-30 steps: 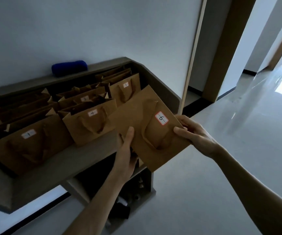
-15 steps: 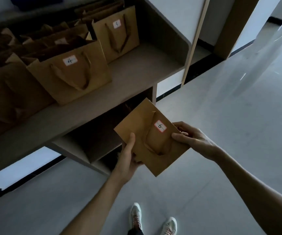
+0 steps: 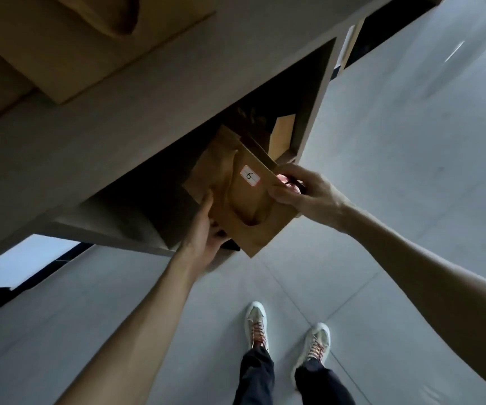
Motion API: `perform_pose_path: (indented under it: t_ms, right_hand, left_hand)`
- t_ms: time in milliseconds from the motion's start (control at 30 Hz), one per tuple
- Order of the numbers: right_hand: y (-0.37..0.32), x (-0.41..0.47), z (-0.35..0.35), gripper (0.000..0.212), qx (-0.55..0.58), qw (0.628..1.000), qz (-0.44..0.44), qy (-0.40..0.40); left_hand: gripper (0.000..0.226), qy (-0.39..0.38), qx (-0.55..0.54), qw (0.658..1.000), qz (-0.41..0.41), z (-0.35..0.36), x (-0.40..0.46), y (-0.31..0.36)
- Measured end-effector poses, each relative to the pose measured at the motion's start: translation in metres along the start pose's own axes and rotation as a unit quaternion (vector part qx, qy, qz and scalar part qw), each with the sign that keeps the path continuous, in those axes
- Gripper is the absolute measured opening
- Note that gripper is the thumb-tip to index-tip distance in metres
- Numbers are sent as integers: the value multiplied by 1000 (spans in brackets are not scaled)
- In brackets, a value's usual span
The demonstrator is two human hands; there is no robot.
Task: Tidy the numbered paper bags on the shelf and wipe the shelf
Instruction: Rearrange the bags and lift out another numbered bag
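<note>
Since half a second ago the bag marked 6 [image 3: 246, 200] has gone from open floor space to the mouth of the lower compartment [image 3: 159, 200], and the view has tipped down, so that only the underside edge of the upper row shows. The left hand [image 3: 203, 229] grips the bag's lower left edge, thumb laid flat on the front face and the other fingers hidden behind the paper. The right hand [image 3: 303, 191] pinches the right edge between thumb and curled fingers. The bag is tilted, its far corner already inside the dark opening beneath the shelf board [image 3: 119, 127], its near corner hanging out over the floor [image 3: 396, 171]. Its white label [image 3: 250, 175] faces the camera. Deeper in the compartment stand more brown paper bags [image 3: 282, 133], against the right wall. On top of the shelf, at the upper left, the bottom of another brown bag [image 3: 69, 54] fills the corner. Below, two pale shoes [image 3: 288, 331] with dark trouser legs stand on the grey tiles.
</note>
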State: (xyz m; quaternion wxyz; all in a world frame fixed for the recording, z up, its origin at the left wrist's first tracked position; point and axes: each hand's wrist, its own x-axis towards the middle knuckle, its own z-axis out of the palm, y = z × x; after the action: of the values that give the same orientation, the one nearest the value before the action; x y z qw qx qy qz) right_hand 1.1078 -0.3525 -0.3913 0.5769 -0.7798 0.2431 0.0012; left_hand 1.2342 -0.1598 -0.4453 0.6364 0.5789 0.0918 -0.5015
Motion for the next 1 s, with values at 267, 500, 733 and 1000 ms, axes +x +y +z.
perform_pose_path:
  t_ms: [267,500,733,1000]
  right_hand:
    - [1,76,48,48,-322,939,-56,106]
    - [0,124,71,58,-361,922,-33,139]
    - [14,103,69,46,-187,948,-124,224]
    - [59,80,57,32,-198,968,-21,156]
  left_hand:
    - [58,53,-22,998,40,-56,65,26]
    - [46,43,-27,998,29,-65,97,45]
    - [52,8,-19,1000,16,-38,112,54]
    - [57,8,17,1000,20,-33,126,56]
